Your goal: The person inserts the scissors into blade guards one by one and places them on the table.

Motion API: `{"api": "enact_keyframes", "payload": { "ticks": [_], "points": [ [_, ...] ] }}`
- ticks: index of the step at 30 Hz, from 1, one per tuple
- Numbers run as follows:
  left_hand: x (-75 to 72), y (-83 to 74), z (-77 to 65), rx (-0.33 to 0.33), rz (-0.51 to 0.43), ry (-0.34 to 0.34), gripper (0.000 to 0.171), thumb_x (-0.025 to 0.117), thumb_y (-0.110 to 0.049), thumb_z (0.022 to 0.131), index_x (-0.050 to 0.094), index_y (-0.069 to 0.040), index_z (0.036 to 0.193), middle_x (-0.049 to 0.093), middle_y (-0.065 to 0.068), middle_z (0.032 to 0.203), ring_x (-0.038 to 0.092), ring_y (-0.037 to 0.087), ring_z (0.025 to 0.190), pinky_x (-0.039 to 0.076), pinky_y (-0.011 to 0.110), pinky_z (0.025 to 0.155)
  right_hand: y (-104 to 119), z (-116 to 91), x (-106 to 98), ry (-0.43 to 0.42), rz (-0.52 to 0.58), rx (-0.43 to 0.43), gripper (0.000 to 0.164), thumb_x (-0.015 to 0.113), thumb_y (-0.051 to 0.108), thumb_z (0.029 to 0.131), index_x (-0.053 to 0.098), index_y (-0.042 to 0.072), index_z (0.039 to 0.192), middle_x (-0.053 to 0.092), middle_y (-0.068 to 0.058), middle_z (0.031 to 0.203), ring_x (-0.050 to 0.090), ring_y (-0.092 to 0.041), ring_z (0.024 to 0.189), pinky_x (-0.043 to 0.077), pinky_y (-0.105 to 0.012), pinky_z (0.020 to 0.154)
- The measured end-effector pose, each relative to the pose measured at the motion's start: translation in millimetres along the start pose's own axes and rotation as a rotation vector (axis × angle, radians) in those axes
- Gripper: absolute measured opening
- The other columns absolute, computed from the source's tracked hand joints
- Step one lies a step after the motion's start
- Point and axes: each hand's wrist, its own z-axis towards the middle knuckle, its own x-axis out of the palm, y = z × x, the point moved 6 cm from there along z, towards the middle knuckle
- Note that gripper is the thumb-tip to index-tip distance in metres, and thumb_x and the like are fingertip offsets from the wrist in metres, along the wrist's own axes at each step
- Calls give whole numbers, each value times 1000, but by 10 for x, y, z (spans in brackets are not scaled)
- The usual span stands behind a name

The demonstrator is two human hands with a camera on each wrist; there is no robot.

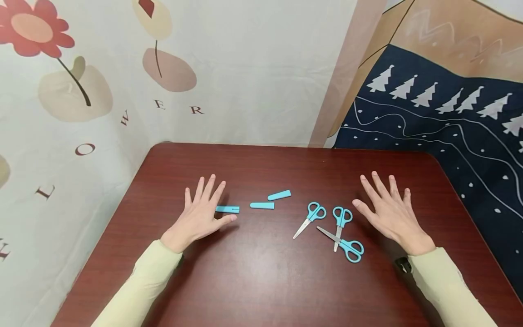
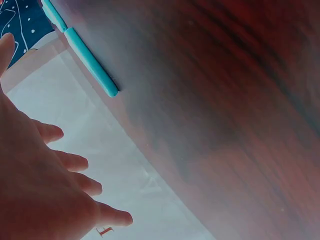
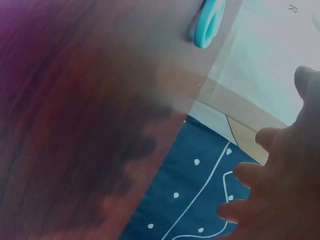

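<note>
My left hand (image 1: 200, 213) is spread flat, palm down, with its fingers straight and nothing in its grip. It partly covers a blue scissors cover (image 1: 229, 209) in the head view. Two more blue covers, a middle one (image 1: 262, 205) and a farther one (image 1: 279, 195), lie to its right. Near the table's middle are three pairs of blue-handled scissors: one pair (image 1: 313, 213) apart on the left, another (image 1: 341, 217) pointing toward me, and a third (image 1: 350, 249) crossing its blades. To their right my right hand (image 1: 390, 215) is spread too, holding nothing.
The things lie on a dark red-brown wooden table (image 1: 253, 281) with rounded far corners. Behind it hangs a pale cloth (image 1: 253, 91) with flowers and letters. A navy cloth (image 1: 408, 118) with white trees hangs at the right. A dark band (image 1: 403, 265) shows at the right cuff.
</note>
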Motion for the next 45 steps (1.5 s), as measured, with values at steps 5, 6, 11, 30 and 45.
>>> {"api": "enact_keyframes", "payload": {
  "ticks": [5,6,11,30,45],
  "points": [
    [11,-14,2,15,-9,4,105,64,-70,91,22,-10,165,11,19,171,3,48,156,3,79,113,41,-28,-22,-10,-8,-10,83,46,62,102,17,20,167,11,-21,171,0,-58,152,1,-85,107],
    [12,-17,2,20,-15,3,105,66,-69,90,22,-10,165,13,19,171,4,48,156,4,79,113,48,-35,-28,-11,-10,-11,83,46,62,102,17,20,167,11,-21,171,1,-58,152,2,-85,107],
    [23,-24,8,46,-44,-2,102,71,-63,90,25,-10,165,22,18,169,12,48,155,10,77,114,72,-71,-49,-13,-11,-16,83,48,61,102,18,18,167,12,-21,171,2,-57,152,1,-84,107],
    [77,-36,93,141,-98,1,61,84,-35,89,64,-4,137,63,12,130,59,34,119,51,52,98,155,-284,-41,-5,-20,-49,82,52,59,102,21,20,167,16,-19,171,5,-55,153,6,-83,109],
    [108,-18,188,217,-180,31,34,85,-15,87,76,-5,118,65,3,107,63,21,93,53,40,82,220,-520,1,-1,2,-78,80,56,57,102,24,21,166,23,-17,169,14,-51,153,17,-78,110]
  ]
}}
